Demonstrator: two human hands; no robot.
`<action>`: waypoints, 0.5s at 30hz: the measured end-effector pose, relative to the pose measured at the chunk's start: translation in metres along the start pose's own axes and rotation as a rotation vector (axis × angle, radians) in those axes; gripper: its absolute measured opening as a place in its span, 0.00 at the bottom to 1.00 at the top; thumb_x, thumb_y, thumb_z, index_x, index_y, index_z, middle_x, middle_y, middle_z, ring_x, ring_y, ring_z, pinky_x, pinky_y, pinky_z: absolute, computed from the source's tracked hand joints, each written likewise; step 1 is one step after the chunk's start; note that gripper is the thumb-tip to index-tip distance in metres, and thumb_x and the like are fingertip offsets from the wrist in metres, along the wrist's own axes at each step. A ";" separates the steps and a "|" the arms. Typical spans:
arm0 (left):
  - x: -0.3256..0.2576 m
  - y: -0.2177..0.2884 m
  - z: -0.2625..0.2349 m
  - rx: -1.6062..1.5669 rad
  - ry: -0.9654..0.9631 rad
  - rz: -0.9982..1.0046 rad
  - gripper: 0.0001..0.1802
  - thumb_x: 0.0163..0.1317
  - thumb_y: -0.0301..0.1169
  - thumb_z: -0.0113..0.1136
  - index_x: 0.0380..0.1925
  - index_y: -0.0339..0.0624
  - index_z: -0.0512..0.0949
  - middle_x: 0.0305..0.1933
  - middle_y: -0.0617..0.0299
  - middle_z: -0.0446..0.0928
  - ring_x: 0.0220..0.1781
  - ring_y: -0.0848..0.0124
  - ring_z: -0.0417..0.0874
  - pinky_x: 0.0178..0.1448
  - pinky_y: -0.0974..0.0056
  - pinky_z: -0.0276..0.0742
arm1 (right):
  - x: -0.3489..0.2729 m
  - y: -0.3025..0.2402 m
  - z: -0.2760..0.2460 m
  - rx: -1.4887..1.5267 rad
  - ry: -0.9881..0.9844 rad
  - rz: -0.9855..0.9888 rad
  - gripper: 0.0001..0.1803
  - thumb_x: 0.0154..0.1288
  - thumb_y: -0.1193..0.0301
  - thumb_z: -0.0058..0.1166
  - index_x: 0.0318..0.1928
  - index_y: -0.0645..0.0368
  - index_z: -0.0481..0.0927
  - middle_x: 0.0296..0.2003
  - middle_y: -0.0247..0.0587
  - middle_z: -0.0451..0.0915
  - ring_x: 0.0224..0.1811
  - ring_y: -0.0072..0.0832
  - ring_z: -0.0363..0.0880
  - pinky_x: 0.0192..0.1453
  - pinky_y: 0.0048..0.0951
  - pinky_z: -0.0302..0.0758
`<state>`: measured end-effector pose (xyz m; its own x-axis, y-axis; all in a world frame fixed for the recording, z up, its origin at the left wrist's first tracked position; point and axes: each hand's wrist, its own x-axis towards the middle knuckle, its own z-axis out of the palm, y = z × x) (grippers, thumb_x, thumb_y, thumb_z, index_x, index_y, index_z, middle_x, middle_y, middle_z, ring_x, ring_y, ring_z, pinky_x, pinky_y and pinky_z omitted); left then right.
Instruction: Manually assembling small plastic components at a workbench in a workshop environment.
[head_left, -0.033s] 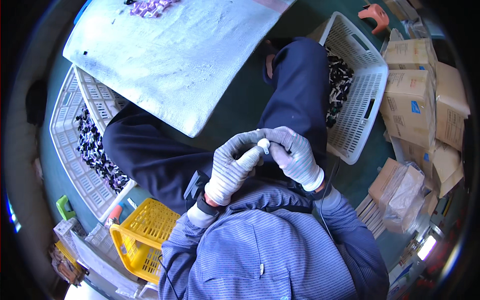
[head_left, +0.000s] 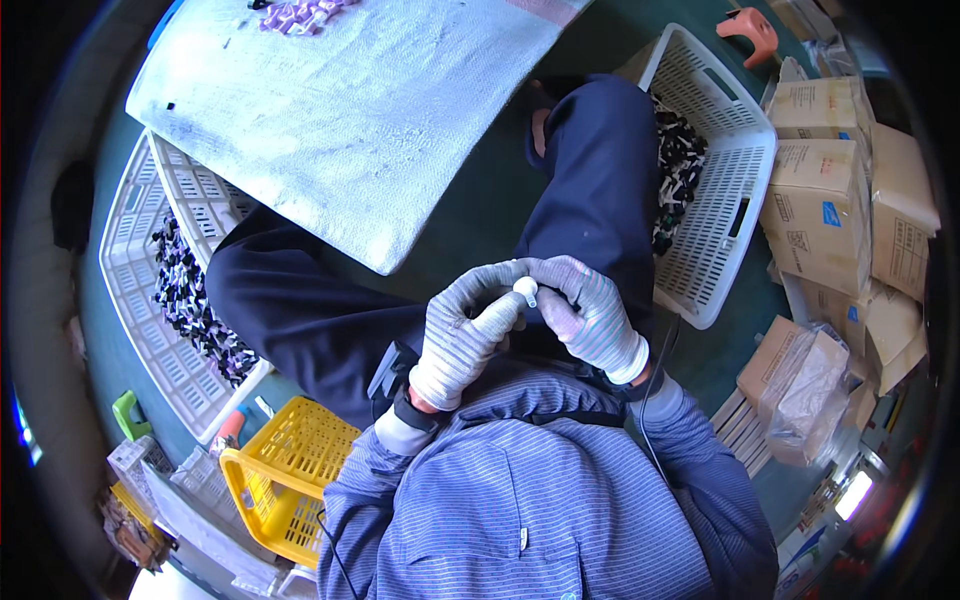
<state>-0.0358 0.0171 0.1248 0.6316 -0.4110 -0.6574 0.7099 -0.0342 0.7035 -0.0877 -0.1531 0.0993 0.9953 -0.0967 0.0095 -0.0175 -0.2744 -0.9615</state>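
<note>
Both of my hands wear pale knitted gloves with grey palms and meet in front of my lap. A small white plastic part [head_left: 526, 287] with a rounded head and a short narrow stem sits between the fingertips. My left hand [head_left: 465, 330] is closed, its thumb and index finger pinching the part. From the other side my right hand [head_left: 595, 315] curls in, index fingertip against the left one and thumb just beside the stem. Its grip is partly hidden, but the fingers close around the same part.
A white-topped table [head_left: 330, 130] stands ahead, with pink-purple pieces [head_left: 300, 15] at its far edge. White crates hold dark small parts at left [head_left: 185, 290] and right [head_left: 680, 165]. A yellow basket [head_left: 300, 440] is at lower left; cardboard boxes [head_left: 815, 200] are stacked right.
</note>
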 end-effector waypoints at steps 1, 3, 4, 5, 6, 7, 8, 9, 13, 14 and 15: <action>0.000 -0.003 -0.001 0.001 0.000 -0.002 0.16 0.62 0.36 0.69 0.47 0.41 0.82 0.30 0.67 0.80 0.27 0.84 0.76 0.29 0.78 0.70 | 0.000 -0.002 0.000 0.001 0.001 0.002 0.12 0.62 0.80 0.60 0.47 0.61 0.84 0.34 0.40 0.82 0.31 0.25 0.79 0.37 0.26 0.76; -0.002 -0.010 -0.002 -0.058 0.015 0.050 0.16 0.63 0.35 0.69 0.48 0.40 0.82 0.30 0.67 0.80 0.26 0.84 0.76 0.29 0.78 0.70 | 0.001 -0.009 -0.002 0.030 -0.046 0.097 0.11 0.63 0.79 0.60 0.46 0.62 0.84 0.34 0.40 0.83 0.32 0.26 0.81 0.37 0.26 0.77; -0.002 -0.010 -0.003 -0.057 0.013 0.048 0.16 0.63 0.35 0.69 0.48 0.40 0.82 0.30 0.67 0.80 0.26 0.84 0.76 0.29 0.78 0.70 | 0.000 -0.007 -0.003 0.029 -0.043 0.099 0.11 0.63 0.79 0.60 0.46 0.62 0.84 0.34 0.40 0.83 0.32 0.26 0.81 0.37 0.26 0.77; -0.002 -0.010 -0.004 -0.030 0.010 0.057 0.16 0.63 0.34 0.68 0.48 0.40 0.82 0.30 0.67 0.80 0.26 0.84 0.76 0.30 0.77 0.70 | 0.000 -0.003 -0.003 0.032 -0.048 0.075 0.10 0.63 0.78 0.60 0.46 0.62 0.83 0.34 0.40 0.83 0.33 0.26 0.82 0.38 0.26 0.77; -0.002 -0.011 -0.005 -0.003 0.007 0.066 0.15 0.63 0.32 0.67 0.48 0.39 0.82 0.30 0.67 0.80 0.26 0.84 0.75 0.30 0.77 0.71 | 0.000 -0.001 -0.003 0.035 -0.053 0.051 0.10 0.64 0.78 0.60 0.46 0.62 0.83 0.34 0.40 0.83 0.33 0.26 0.83 0.38 0.26 0.77; -0.001 -0.012 -0.005 -0.002 0.007 0.064 0.15 0.63 0.32 0.67 0.48 0.39 0.82 0.30 0.67 0.80 0.26 0.84 0.75 0.30 0.77 0.71 | 0.000 -0.001 -0.003 0.036 -0.053 0.053 0.10 0.64 0.78 0.60 0.46 0.62 0.83 0.34 0.40 0.83 0.33 0.26 0.83 0.38 0.26 0.77; -0.001 -0.015 -0.005 0.021 0.021 0.111 0.14 0.63 0.31 0.66 0.48 0.38 0.82 0.31 0.67 0.81 0.26 0.84 0.75 0.30 0.77 0.72 | 0.001 -0.002 -0.002 0.011 -0.043 0.033 0.10 0.63 0.78 0.61 0.45 0.62 0.83 0.34 0.41 0.84 0.34 0.25 0.83 0.39 0.25 0.78; 0.000 -0.017 -0.005 0.045 0.036 0.158 0.14 0.63 0.29 0.65 0.48 0.38 0.82 0.31 0.67 0.81 0.26 0.84 0.75 0.31 0.76 0.72 | 0.001 -0.002 -0.001 -0.013 -0.034 0.012 0.09 0.63 0.78 0.61 0.45 0.61 0.83 0.35 0.41 0.84 0.35 0.25 0.83 0.39 0.25 0.78; 0.003 -0.023 -0.008 0.167 0.068 0.254 0.13 0.63 0.27 0.65 0.48 0.37 0.81 0.31 0.67 0.81 0.26 0.83 0.76 0.31 0.76 0.73 | 0.001 -0.002 0.004 0.060 0.010 0.043 0.09 0.62 0.79 0.62 0.44 0.61 0.83 0.35 0.41 0.84 0.35 0.24 0.84 0.38 0.25 0.78; 0.003 -0.025 -0.008 0.153 0.067 0.274 0.13 0.63 0.26 0.65 0.48 0.37 0.82 0.31 0.67 0.81 0.26 0.83 0.76 0.31 0.76 0.73 | 0.002 -0.003 0.003 0.036 -0.003 0.027 0.09 0.62 0.79 0.61 0.44 0.61 0.83 0.35 0.40 0.84 0.34 0.25 0.84 0.38 0.25 0.78; 0.004 -0.026 -0.008 0.140 0.067 0.294 0.13 0.63 0.26 0.64 0.47 0.37 0.82 0.31 0.67 0.80 0.26 0.83 0.76 0.31 0.76 0.73 | 0.003 -0.004 0.003 0.012 -0.017 0.011 0.09 0.62 0.80 0.61 0.44 0.61 0.83 0.35 0.40 0.84 0.34 0.25 0.84 0.38 0.24 0.79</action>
<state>-0.0492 0.0242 0.1018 0.8253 -0.3614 -0.4338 0.4477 -0.0494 0.8928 -0.0846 -0.1499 0.1024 0.9965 -0.0829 -0.0055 -0.0271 -0.2618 -0.9648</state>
